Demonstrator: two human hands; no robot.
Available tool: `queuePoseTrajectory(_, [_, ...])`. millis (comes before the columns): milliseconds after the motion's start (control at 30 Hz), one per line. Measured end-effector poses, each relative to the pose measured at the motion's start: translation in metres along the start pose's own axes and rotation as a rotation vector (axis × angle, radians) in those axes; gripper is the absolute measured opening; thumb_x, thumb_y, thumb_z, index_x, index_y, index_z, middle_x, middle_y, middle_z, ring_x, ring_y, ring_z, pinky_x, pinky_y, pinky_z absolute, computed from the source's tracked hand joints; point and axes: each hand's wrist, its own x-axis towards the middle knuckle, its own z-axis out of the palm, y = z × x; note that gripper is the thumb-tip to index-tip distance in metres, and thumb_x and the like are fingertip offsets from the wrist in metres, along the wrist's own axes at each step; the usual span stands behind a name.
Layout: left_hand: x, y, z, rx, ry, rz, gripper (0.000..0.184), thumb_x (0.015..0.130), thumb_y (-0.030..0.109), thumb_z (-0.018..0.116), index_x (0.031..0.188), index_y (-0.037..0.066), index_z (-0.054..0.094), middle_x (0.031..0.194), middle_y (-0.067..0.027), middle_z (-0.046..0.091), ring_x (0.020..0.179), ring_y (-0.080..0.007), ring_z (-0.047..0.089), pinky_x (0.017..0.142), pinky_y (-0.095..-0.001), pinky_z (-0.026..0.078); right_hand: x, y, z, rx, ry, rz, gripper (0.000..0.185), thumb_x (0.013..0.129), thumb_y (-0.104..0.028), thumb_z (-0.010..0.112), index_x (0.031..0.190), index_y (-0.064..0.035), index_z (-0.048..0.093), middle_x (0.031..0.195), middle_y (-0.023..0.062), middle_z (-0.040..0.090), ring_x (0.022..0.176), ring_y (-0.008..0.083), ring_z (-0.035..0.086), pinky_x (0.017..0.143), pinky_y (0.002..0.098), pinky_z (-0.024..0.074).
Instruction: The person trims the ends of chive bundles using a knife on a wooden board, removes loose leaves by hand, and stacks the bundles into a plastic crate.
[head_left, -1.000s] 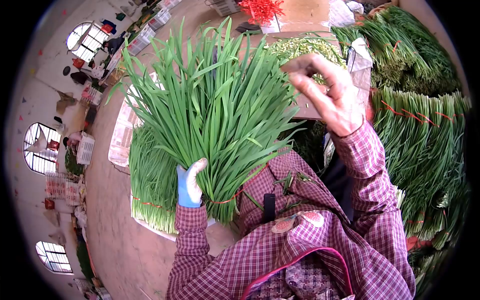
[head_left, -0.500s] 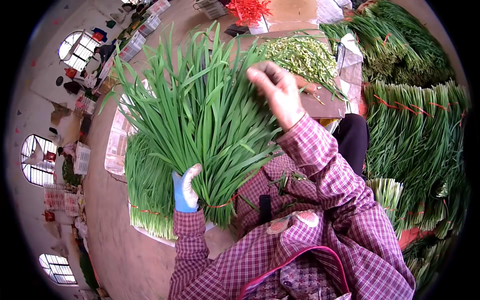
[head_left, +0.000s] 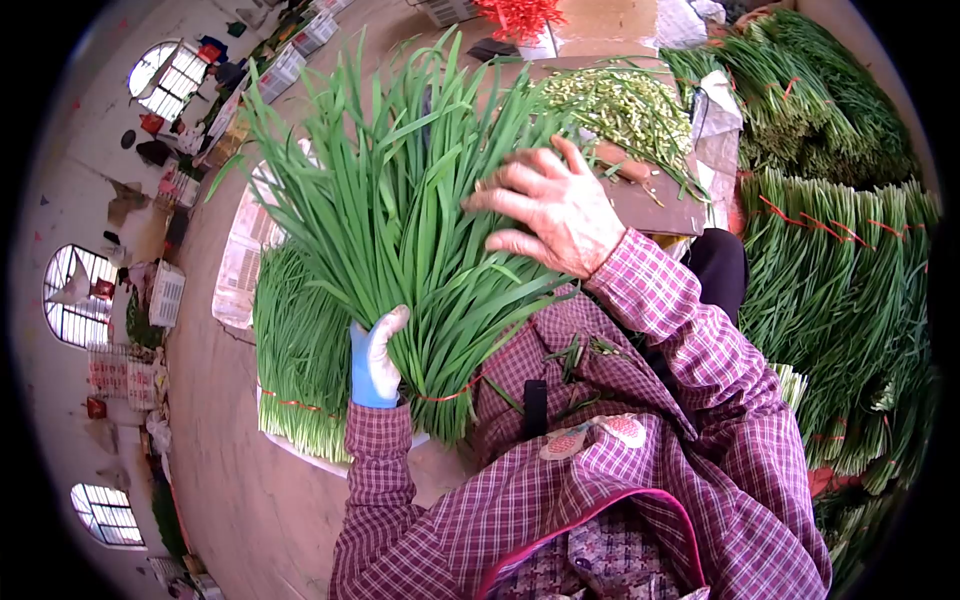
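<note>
A large bunch of green chives (head_left: 410,220) with long flat leaves is held upright before me, a thin red band around its lower part. My left hand (head_left: 376,362), in a blue and white glove, grips its left side with the thumb up; most of its fingers are hidden behind the leaves. On the upper right of the bunch, my bare right hand (head_left: 560,212) has its fingers spread, touching or just over the leaves. Behind and left of it rests another banded chive bunch (head_left: 300,350), with pale cut ends toward me.
A brown board (head_left: 655,212) at upper right carries chopped pale stem pieces (head_left: 625,108) and a brown handle-like object (head_left: 622,163). Red ties (head_left: 520,15) lie beyond it. Stacked chive bunches (head_left: 840,290) fill the right side. White crates (head_left: 165,293) and people are far left.
My right hand has come down and its curled fingers have spread over the leaves. My left hand keeps its grip on the bunch. The whole view has shifted slightly.
</note>
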Motion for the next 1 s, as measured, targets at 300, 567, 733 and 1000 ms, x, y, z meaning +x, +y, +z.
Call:
queuePoseTrajectory(300, [-0.002,0.007,0.022,-0.519,-0.067,-0.333,0.034,0.090,0.012,0.060,0.123,0.002,0.057,0.115,-0.0097,0.064,0.101,-0.0179,0.064,0.088,-0.0331,0.054,-0.068,0.026,0.037,0.068,-0.273,0.060,0.024,0.088,-0.039,0.060,0.101,-0.0193,0.060,0.081,0.0022,0.058,0.088,0.0242,0.055,0.091,0.0443,0.0383])
queuePoseTrajectory(567, [-0.007,0.015,0.041,-0.195,0.022,-0.135,0.031,0.088,0.010,0.063,0.116,-0.003,0.060,0.111,-0.0098,0.065,0.095,-0.0176,0.065,0.085,-0.0314,0.054,-0.041,0.021,-0.008,-0.037,-0.144,0.148,0.037,0.082,-0.026,0.066,0.118,-0.0220,0.062,0.105,0.0053,0.057,0.100,0.0278,0.052,0.093,0.0445,0.0381])
queuePoseTrajectory(733, [-0.002,0.022,0.047,-0.170,-0.003,-0.109,0.034,0.086,0.010,0.066,0.116,-0.003,0.061,0.108,-0.0102,0.066,0.095,-0.0181,0.065,0.086,-0.0313,0.052,-0.007,-0.026,-0.029,0.150,-0.055,0.185,0.018,0.082,-0.019,0.065,0.100,-0.0158,0.065,0.086,0.0050,0.054,0.086,0.0258,0.055,0.079,0.0390,0.0433])
queuePoseTrajectory(1000, [-0.001,0.029,0.059,-0.071,-0.014,-0.104,0.035,0.091,0.012,0.057,0.123,-0.002,0.056,0.116,-0.0101,0.063,0.101,-0.0169,0.062,0.090,-0.0306,0.051,-0.004,-0.073,0.026,0.251,-0.082,0.116,0.014,0.076,-0.019,0.069,0.087,-0.0104,0.064,0.078,0.0051,0.052,0.081,0.0253,0.056,0.072,0.0387,0.0442])
